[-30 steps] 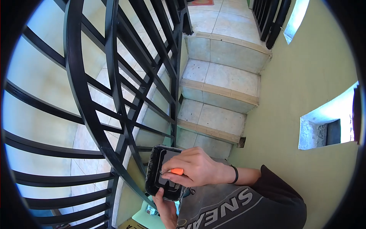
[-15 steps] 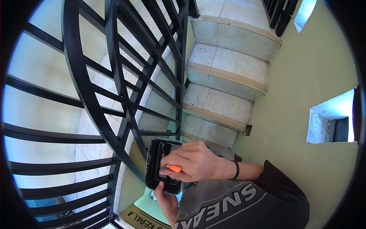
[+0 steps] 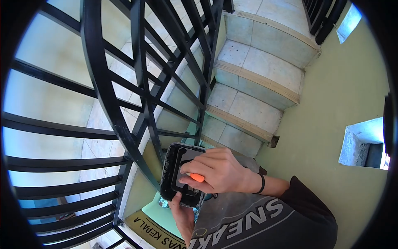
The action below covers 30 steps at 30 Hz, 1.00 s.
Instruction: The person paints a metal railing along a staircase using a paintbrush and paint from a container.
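Head view: between six and seven o'clock, the left hand (image 3: 182,215) gripped the tray (image 3: 170,182) by its six-o'clock edge, thumb on top; the right hand (image 3: 222,169), fingers closed, pinched an orange handle (image 3: 197,177) over it. Work looked under way; how much remained couldn't be told.

Black case (image 3: 168,180) borne by left hand's fingers (image 3: 177,199), thumb laid over rim at person's side; rest of grip hidden under case, so cannot tell whether lap also bears it. Grey surface (image 3: 187,157) inside case, black shapes on it. Tiled steps (image 3: 271,62) rise beyond case and to its right, pale treads dotted with small dark specks. Ribbed tan strips (image 3: 257,81) run along step edges. Pale tiled floor (image 3: 98,143) left of case, past railing (image 3: 112,130).
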Each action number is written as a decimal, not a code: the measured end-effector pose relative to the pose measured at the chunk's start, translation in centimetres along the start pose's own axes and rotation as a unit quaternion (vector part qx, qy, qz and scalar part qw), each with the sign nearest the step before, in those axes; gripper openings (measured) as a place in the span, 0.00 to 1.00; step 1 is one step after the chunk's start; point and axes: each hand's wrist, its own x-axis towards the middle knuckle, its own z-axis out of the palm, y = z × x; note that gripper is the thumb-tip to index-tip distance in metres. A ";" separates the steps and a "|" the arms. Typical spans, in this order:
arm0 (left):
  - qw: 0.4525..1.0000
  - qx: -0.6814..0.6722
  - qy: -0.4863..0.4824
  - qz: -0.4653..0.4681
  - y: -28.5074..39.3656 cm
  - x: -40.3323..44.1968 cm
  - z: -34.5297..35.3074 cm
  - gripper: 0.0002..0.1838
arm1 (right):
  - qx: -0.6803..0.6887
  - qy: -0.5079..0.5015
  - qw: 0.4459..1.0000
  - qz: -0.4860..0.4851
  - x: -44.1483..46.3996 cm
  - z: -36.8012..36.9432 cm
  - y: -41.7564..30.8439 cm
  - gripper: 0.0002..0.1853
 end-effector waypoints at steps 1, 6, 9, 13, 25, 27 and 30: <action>1.000 0.002 0.002 0.003 -0.1 0.0 0.0 0.38 | 0.000 -0.005 1.000 0.001 0.0 0.0 0.0 0.13; 1.000 -0.014 0.000 0.000 0.1 0.0 0.3 0.39 | 0.016 0.013 1.000 -0.005 0.1 -0.1 0.4 0.13; 1.000 -0.022 -0.011 -0.003 0.1 0.2 0.2 0.39 | 0.014 0.017 1.000 -0.010 0.5 -0.6 0.3 0.12; 1.000 0.001 -0.010 0.000 0.5 0.2 0.7 0.38 | 0.022 0.020 0.999 -0.015 0.2 -0.5 0.8 0.11; 0.999 0.000 0.000 0.033 1.1 -0.1 1.3 0.38 | 0.044 0.037 0.998 0.001 0.7 -0.4 0.2 0.10; 0.999 0.007 -0.001 0.038 1.2 0.0 1.2 0.37 | 0.048 0.046 0.998 0.016 1.0 -0.5 0.0 0.08; 0.999 -0.001 -0.013 0.040 1.1 0.4 1.1 0.37 | 0.065 0.053 0.994 0.070 0.9 -0.8 -0.3 0.06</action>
